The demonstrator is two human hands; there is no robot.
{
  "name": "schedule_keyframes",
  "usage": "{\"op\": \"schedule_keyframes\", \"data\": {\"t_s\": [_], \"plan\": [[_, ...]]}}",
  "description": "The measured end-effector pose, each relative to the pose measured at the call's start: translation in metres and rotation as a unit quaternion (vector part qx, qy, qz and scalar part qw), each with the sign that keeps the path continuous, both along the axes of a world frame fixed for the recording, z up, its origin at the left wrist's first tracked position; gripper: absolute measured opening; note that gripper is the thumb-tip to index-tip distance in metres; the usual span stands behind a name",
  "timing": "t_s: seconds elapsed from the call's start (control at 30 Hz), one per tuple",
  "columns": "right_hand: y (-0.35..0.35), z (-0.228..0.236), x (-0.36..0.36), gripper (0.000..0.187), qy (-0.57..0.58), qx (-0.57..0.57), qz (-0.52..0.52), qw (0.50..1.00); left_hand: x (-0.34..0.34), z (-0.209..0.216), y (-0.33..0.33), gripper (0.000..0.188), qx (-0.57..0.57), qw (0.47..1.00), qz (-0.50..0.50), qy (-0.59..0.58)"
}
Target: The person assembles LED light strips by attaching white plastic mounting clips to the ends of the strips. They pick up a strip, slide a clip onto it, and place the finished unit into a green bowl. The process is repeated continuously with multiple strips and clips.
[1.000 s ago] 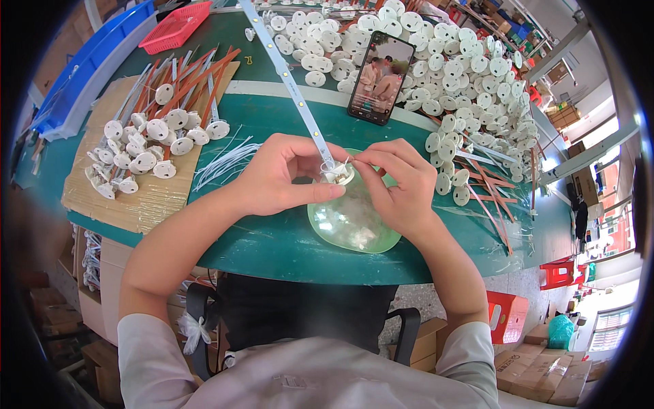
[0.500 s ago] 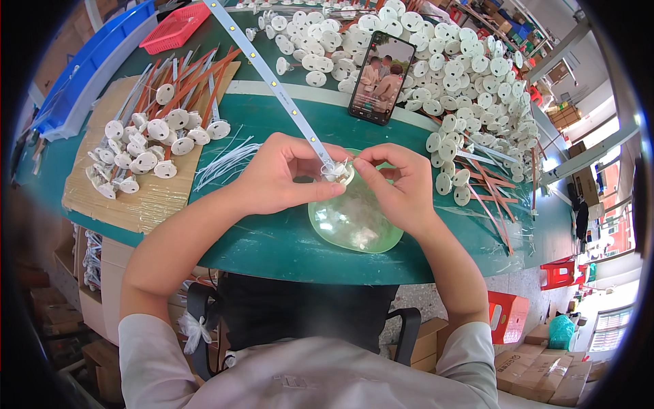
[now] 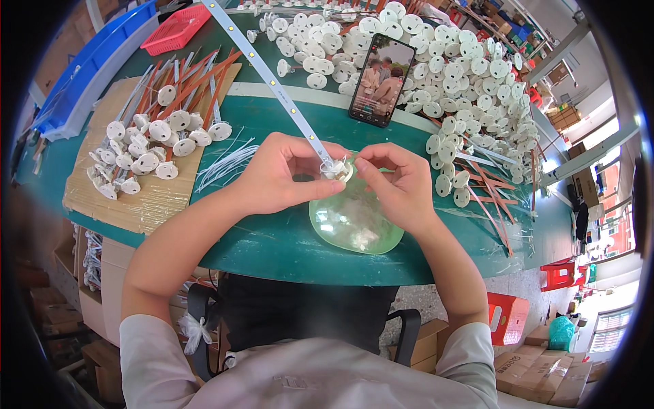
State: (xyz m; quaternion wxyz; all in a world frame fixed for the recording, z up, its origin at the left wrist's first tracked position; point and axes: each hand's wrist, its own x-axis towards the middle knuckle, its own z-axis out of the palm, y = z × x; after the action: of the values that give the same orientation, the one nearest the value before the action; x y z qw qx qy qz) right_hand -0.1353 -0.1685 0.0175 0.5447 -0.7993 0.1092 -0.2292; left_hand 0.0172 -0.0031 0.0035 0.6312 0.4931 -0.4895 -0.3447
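My left hand [image 3: 286, 174] is closed round the lower end of an LED light strip [image 3: 276, 85], a long pale bar with small yellow chips. It slants up to the far left. At its near end is a white round end cap [image 3: 338, 169] with thin wires about it, gripped between my left thumb and fingers. Close by on the right, my right hand [image 3: 398, 184] pinches thumb and forefinger together at the cap's edge; whatever lies between those fingertips is too small to make out. Below both hands sits a translucent green dish [image 3: 357, 228], partly covered by them.
Left, strips with white caps [image 3: 146, 163] lie on cardboard [image 3: 82, 194], beside white cable ties [image 3: 225, 163]. A phone [image 3: 383, 80] leans before a large heap of capped strips [image 3: 470, 75]. A red basket [image 3: 176, 28] and blue bin [image 3: 85, 78] stand far left.
Both hands keep almost the same place and grip. Around the white end cap the fingertips have shifted only slightly.
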Motion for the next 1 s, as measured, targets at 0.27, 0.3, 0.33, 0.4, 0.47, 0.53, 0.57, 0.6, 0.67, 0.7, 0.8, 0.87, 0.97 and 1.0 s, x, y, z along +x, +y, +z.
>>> {"op": "schedule_keyframes", "data": {"t_s": [0.27,0.3,0.33,0.4,0.47,0.53,0.57,0.6,0.67,0.7,0.8,0.87,0.97,1.0], "plan": [[-0.001,0.000,0.000,0.010,-0.009,-0.060,-0.001,0.998,0.002,-0.002,0.001,0.042,0.026,0.999,-0.019,-0.003],[-0.001,0.002,-0.001,0.009,-0.008,-0.078,-0.002,0.997,0.001,0.000,0.002,0.042,0.029,0.999,-0.021,-0.005],[0.000,0.003,-0.002,0.009,-0.008,-0.096,-0.003,0.995,0.001,0.001,0.001,0.042,0.032,0.999,-0.023,-0.008],[0.000,0.004,-0.002,0.008,-0.019,-0.123,-0.005,0.992,0.000,-0.001,0.001,0.042,0.028,0.999,-0.021,-0.008],[0.001,0.002,-0.001,0.008,-0.041,-0.143,-0.009,0.989,0.000,-0.002,0.002,0.041,0.030,0.999,-0.018,0.004],[-0.001,-0.002,-0.001,0.007,-0.094,-0.156,-0.031,0.983,-0.001,0.000,0.001,0.040,0.038,0.999,-0.023,0.024],[-0.003,-0.003,-0.002,0.006,-0.120,-0.162,-0.042,0.978,-0.002,-0.001,-0.001,0.040,0.010,0.999,-0.016,0.033],[0.000,-0.003,-0.003,0.005,-0.141,-0.174,-0.051,0.973,-0.003,-0.003,-0.001,0.040,-0.013,0.999,-0.006,0.041],[0.004,0.006,-0.005,0.005,-0.181,-0.197,-0.071,0.961,-0.003,-0.003,0.000,0.042,-0.044,0.997,0.012,0.061],[0.005,0.008,-0.007,0.005,-0.204,-0.226,-0.072,0.950,-0.004,-0.002,0.000,0.043,-0.050,0.996,0.020,0.074],[0.010,0.012,-0.009,0.008,-0.258,-0.297,-0.063,0.917,-0.008,-0.001,0.001,0.045,-0.067,0.989,0.038,0.128],[0.014,0.011,-0.008,0.011,-0.276,-0.324,-0.044,0.904,-0.007,0.000,0.001,0.051,-0.064,0.987,0.042,0.140],[0.014,0.004,-0.006,0.018,-0.299,-0.346,-0.023,0.889,-0.010,0.005,0.003,0.050,-0.052,0.986,0.031,0.154],[0.013,0.002,-0.007,0.020,-0.300,-0.364,-0.023,0.881,-0.011,0.004,0.003,0.050,-0.057,0.985,0.020,0.159]]}}
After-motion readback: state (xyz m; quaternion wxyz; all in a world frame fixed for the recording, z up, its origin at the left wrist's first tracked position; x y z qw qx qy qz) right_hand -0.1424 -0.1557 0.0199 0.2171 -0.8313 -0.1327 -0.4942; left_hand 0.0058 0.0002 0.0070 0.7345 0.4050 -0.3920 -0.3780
